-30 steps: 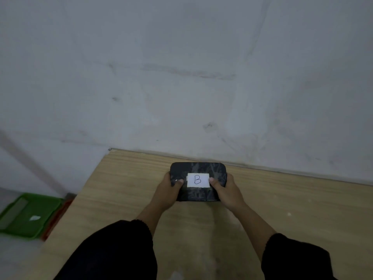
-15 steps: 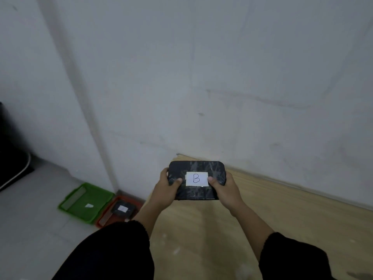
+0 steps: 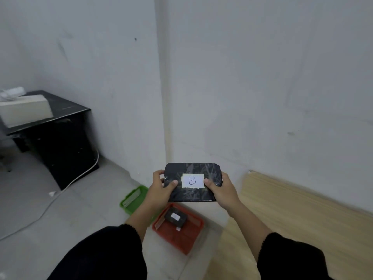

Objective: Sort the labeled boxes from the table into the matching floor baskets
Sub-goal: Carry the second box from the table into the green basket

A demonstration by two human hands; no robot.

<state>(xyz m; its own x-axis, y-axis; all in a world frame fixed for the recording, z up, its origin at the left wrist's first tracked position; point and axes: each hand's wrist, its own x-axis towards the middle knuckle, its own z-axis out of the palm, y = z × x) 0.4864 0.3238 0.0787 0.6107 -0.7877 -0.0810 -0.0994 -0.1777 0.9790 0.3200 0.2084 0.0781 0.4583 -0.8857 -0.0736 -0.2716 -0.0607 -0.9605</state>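
Beside the wooden table (image 3: 302,215), red basket (image 3: 177,237) and green basket (image 3: 133,200) are sitting on the floor; left hand (image 3: 161,190) and right hand (image 3: 222,191) are gripping box B (image 3: 192,181) above them.

black streaked box (image 3: 192,194), white label (image 3: 192,180), green basket (image 3: 133,200), red basket (image 3: 179,232)

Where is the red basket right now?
In the head view, the red plastic basket sits on the grey floor, low and centre, right beside the green basket and left of the wooden table.
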